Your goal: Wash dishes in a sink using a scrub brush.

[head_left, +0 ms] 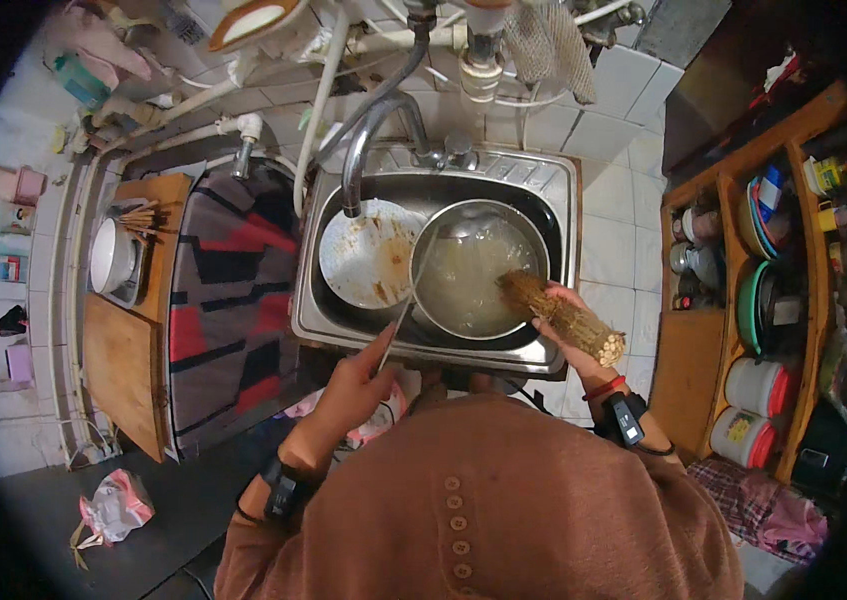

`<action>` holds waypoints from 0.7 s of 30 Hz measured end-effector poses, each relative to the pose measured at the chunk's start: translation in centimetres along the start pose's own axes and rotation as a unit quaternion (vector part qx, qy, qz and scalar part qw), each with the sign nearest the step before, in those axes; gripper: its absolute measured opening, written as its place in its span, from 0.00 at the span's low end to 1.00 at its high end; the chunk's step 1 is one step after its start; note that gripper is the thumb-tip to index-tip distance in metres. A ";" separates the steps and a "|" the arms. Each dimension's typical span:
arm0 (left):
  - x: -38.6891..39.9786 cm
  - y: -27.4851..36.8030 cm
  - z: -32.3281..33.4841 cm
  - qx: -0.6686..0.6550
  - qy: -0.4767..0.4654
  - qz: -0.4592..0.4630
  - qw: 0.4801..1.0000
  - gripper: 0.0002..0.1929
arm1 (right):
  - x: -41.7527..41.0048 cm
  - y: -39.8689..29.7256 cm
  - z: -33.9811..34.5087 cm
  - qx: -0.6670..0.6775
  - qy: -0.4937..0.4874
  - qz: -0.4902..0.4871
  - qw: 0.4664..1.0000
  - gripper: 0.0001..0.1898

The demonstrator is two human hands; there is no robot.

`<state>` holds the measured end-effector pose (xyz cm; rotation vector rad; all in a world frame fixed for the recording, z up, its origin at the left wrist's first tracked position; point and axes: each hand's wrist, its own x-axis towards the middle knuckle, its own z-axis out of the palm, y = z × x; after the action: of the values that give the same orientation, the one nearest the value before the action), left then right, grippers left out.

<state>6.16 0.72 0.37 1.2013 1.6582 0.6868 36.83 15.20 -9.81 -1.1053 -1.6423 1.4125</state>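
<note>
In my left hand (363,386) is a long thin utensil (407,319), its far end reaching over the near left rim of a round metal basin (417,262); I cannot tell its exact kind. Cloudy water (461,277) with some bubbles fills much of the basin. My right hand (569,326) grips a pot brush of bundled plant stalks (577,326), whose frayed bristles hang over the basin's right side. Left of the basin, a white plate (359,255) with brown smears lies in the stainless steel sink (431,349).
A curved faucet (352,172) arches over the plate. At left are a patterned cloth (236,262), a wooden board (123,367) and a white bowl (109,256). Wooden shelves (731,217) with tubs and dishes stand at right. A plastic bag (115,506) lies at lower left.
</note>
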 end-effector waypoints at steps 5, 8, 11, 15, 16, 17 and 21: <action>-2.4 0.5 -1.8 0.320 0.037 0.185 0.928 0.37 | 0.1 1.2 1.0 -0.035 -0.002 -0.040 0.999 0.25; -3.1 -0.4 -2.8 0.420 -0.012 0.166 0.892 0.35 | 0.1 -0.3 1.7 0.108 -0.013 0.031 0.994 0.27; -3.9 0.1 -4.3 0.461 -0.071 0.172 0.867 0.36 | 0.1 -1.1 1.1 0.030 0.001 0.090 0.995 0.23; -6.9 -2.6 -5.4 0.318 0.111 0.206 0.919 0.32 | 0.5 -0.1 1.6 0.017 0.000 0.050 0.999 0.24; -7.7 -3.3 -5.4 0.208 0.178 0.198 0.941 0.31 | 0.6 0.0 1.7 0.012 0.001 0.060 0.998 0.24; -8.2 -3.4 -5.8 0.078 0.223 0.147 0.961 0.28 | 0.8 -0.1 1.7 0.005 0.007 0.070 0.997 0.24; -9.0 -0.1 -11.4 -0.366 0.358 0.078 0.856 0.17 | 1.4 -1.4 1.9 0.015 0.006 0.091 0.996 0.25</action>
<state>-3.63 -6.73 8.10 0.5241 1.5967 1.8408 34.33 15.64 -8.77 -1.2701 -1.5383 1.5373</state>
